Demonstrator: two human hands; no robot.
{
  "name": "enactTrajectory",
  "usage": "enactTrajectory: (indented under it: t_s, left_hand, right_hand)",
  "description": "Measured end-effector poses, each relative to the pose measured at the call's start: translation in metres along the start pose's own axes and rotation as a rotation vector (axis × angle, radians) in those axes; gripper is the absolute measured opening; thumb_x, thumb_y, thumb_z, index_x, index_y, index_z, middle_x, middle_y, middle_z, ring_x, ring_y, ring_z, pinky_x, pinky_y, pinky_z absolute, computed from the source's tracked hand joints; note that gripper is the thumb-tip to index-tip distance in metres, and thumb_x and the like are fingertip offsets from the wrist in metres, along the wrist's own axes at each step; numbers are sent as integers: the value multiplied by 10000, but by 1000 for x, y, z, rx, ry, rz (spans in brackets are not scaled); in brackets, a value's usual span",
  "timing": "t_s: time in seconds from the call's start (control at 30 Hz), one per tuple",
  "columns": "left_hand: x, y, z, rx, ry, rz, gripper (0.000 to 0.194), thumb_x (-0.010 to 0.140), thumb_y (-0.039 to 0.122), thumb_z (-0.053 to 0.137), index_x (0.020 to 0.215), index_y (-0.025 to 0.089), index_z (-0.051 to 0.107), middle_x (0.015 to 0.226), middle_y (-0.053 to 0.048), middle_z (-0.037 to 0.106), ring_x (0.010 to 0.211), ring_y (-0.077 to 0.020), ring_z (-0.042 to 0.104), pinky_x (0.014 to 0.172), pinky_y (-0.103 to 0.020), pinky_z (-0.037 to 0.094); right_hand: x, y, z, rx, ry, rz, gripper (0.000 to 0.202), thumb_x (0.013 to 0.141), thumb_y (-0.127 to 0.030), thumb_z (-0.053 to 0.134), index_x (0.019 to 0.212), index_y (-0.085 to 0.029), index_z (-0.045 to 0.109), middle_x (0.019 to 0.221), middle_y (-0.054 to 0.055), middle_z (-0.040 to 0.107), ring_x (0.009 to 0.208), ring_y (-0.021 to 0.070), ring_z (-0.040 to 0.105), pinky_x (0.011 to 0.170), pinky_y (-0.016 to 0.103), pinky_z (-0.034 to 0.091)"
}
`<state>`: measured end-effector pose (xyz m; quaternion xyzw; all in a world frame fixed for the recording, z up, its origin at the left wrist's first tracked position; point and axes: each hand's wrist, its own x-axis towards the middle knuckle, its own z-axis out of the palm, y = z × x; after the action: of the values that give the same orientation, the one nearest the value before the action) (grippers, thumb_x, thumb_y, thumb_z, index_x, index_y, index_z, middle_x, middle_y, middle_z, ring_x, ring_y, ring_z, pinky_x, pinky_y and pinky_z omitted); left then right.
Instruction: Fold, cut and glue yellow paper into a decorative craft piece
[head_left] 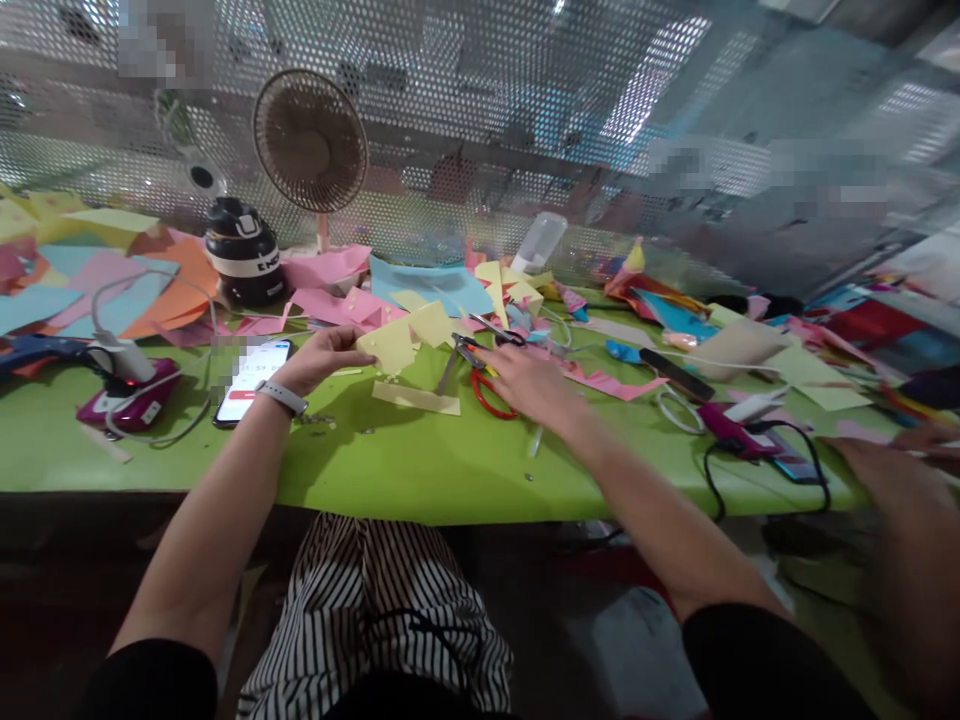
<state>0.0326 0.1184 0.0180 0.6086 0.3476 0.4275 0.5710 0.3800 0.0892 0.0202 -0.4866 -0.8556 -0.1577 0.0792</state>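
Observation:
My left hand (321, 358), a watch on its wrist, is closed on the edge of a yellow paper piece (388, 348) dotted with small marks. Another yellow paper (431, 325) touches or overlaps its right side. A pliers-like hand tool (466, 350) with a metal head lies under the fingers of my right hand (521, 378), which look closed on its handle; blur hides the exact hold. Just below that hand is a red looped handle (491, 396). Black-handled scissors (504, 333) lie behind it. In front of the papers is a pale yellow strip (416, 399).
A phone (251, 385) and a purple power strip (139, 398) with cables lie left. Behind stand a black bottle (244, 250) and a fan (311, 140). Coloured paper scraps (330, 268) cover the back. Another person's arm (900, 480) rests at the right edge.

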Motion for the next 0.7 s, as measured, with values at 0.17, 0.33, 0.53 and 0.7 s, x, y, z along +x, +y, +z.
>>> enactTrajectory:
  t_s: [0.17, 0.33, 0.53, 0.7]
  left_hand:
    - [0, 0, -4, -21, 11, -7, 242, 661, 231, 871, 822, 129, 723, 843, -51, 746, 778, -131, 683, 780, -258, 534]
    - [-1, 2, -4, -45, 37, 38, 227, 651, 242, 871, 787, 135, 723, 807, -34, 736, 749, -121, 667, 782, -254, 522]
    - [0, 2, -4, -38, 52, 60, 224, 640, 241, 860, 771, 144, 707, 818, -33, 737, 783, -137, 667, 801, -267, 512]
    - [0, 0, -4, -29, 58, 65, 223, 640, 231, 853, 780, 143, 704, 816, -30, 732, 770, -128, 664, 788, -263, 509]
  right_hand:
    - [56, -44, 14, -200, -182, -223, 348, 897, 11, 496, 1107, -138, 730, 1140, 180, 695, 1034, 276, 646, 788, 367, 517]
    - [57, -28, 15, -164, -160, -327, 289, 903, 4, 474, 966, -107, 733, 1135, 180, 718, 1000, 268, 664, 736, 349, 495]
    - [40, -3, 9, 256, 108, 1, 86, 870, -213, 620, 908, -160, 676, 876, 92, 747, 770, 212, 682, 693, 319, 508]
    - [35, -28, 22, 1123, 297, 323, 332, 720, -426, 753, 867, -222, 536, 768, 9, 685, 663, 167, 652, 659, 311, 545]
